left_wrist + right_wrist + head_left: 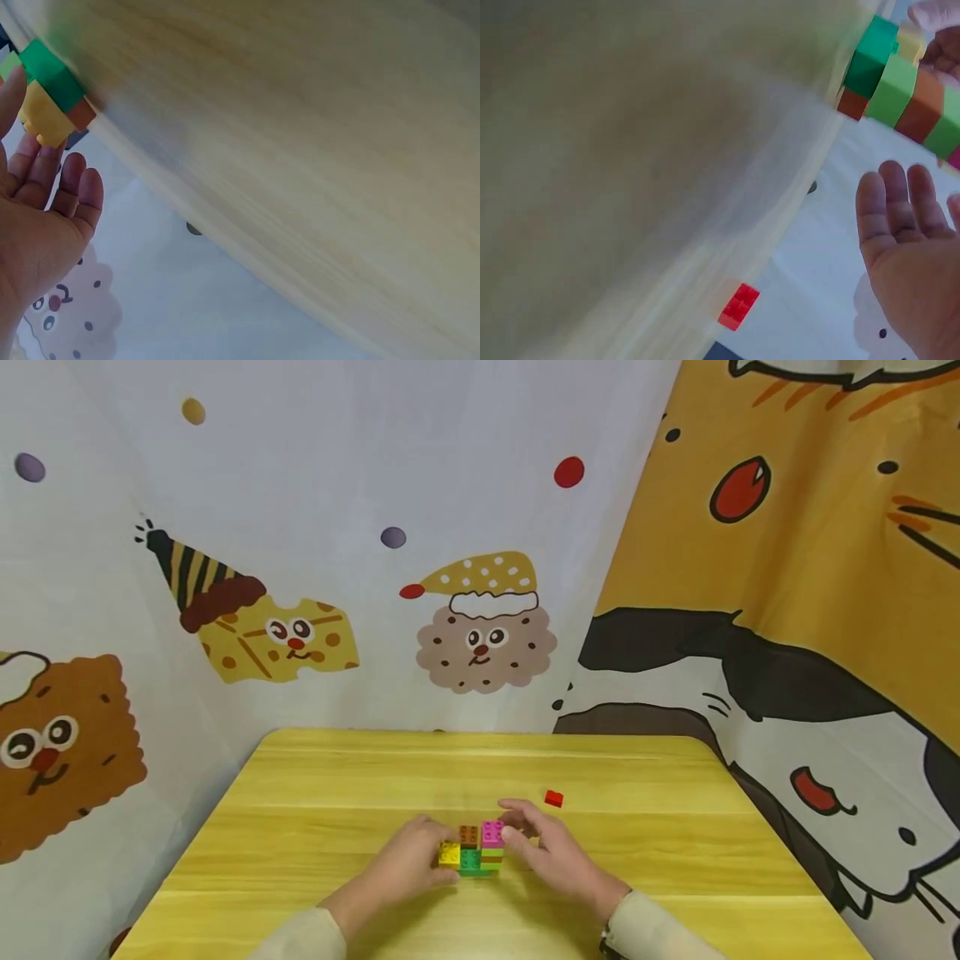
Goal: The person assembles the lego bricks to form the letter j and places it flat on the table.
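A small build of toy building bricks stands on the table in the head view. It has a green brick (pixel 470 860) low in the middle, a yellow brick (pixel 449 854) at left and a brown brick (pixel 468 836) behind. On its right a pink brick (pixel 492 833) tops a stack of lime and brown layers. My left hand (pixel 411 858) grips the yellow end, thumb in front and fingers behind. Beside the pink brick is my right hand (pixel 551 852), its thumb close to that brick. In the right wrist view, the fingers (pixel 900 199) are loosely extended, apart from the bricks.
A loose red brick (pixel 553 798) lies on the wooden table (pixel 337 802), farther back and right of the build. Behind the table hangs a cloth (pixel 315 485) printed with cartoon figures, with an orange printed part at right.
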The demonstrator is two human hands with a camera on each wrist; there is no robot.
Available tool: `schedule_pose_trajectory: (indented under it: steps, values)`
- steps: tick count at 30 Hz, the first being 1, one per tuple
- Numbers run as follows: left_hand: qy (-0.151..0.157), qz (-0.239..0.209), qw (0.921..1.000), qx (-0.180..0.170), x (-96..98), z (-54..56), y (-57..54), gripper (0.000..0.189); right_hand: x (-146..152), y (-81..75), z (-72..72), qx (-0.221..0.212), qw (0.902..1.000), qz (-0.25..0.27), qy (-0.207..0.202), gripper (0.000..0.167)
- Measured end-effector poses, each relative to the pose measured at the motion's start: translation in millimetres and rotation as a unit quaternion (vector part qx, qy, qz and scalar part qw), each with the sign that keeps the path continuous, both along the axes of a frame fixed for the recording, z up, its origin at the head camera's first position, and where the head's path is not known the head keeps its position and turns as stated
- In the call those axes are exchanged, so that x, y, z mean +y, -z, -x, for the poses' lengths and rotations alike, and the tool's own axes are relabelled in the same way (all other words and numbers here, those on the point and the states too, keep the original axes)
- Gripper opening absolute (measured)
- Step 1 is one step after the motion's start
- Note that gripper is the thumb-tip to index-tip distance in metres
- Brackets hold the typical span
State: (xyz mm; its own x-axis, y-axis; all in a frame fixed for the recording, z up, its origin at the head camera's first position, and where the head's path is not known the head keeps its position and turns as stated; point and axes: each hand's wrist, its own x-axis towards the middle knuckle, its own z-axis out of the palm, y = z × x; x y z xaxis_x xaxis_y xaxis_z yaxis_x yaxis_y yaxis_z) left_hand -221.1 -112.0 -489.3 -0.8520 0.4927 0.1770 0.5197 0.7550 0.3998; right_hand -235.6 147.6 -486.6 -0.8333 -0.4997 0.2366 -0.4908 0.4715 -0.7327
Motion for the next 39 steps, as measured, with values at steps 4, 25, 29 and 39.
schedule_pose_trajectory:
  steps: [4,25,29,39]
  values:
    - [-0.004,0.005,1.0,0.001,0.9,1.0,2.6,0.049,4,2.2,13.2,-0.043,0.999,0.008,-0.011,0.04]
    - [0.003,0.008,0.9999,0.01,1.5,0.1,5.2,0.043,-18,14.3,59.4,0.003,0.9778,-0.184,-0.1,0.036]
    - [0.001,0.008,0.9998,0.018,2.2,-0.2,5.2,0.044,-13,14.2,57.5,0.041,0.9742,-0.204,-0.086,0.037]
    - [0.001,0.011,0.9999,0.012,2.7,-0.9,4.8,0.044,23,20.4,45.9,-0.002,0.988,-0.153,-0.02,0.028]
